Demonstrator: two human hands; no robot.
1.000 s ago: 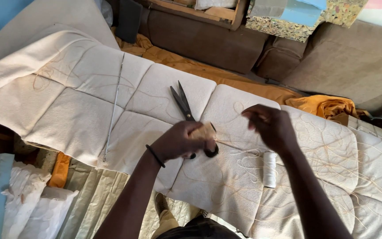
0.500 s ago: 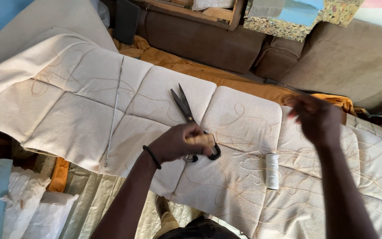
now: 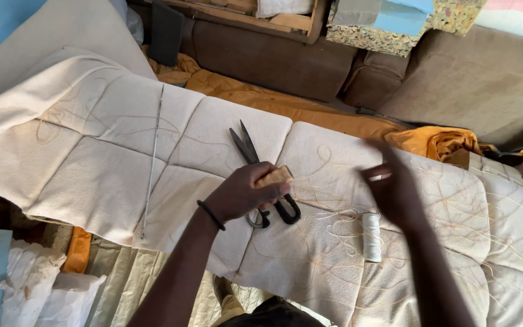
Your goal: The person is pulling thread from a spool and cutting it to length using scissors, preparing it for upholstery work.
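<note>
L hand (image 3: 243,194) clenched on small tan block (image 3: 273,177), frame centre, over scissors (image 3: 261,178) handles. R hand (image 3: 391,188) blurred, pinch on thread likely, can't tell. Block prob light, stiff: grip by sides. Quilted pad (image 3: 92,175) soft; thread spool (image 3: 371,236) lower right.

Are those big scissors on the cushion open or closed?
Closed: the scissors lie flat, their two blades together in one point, beside the left hand.
</note>
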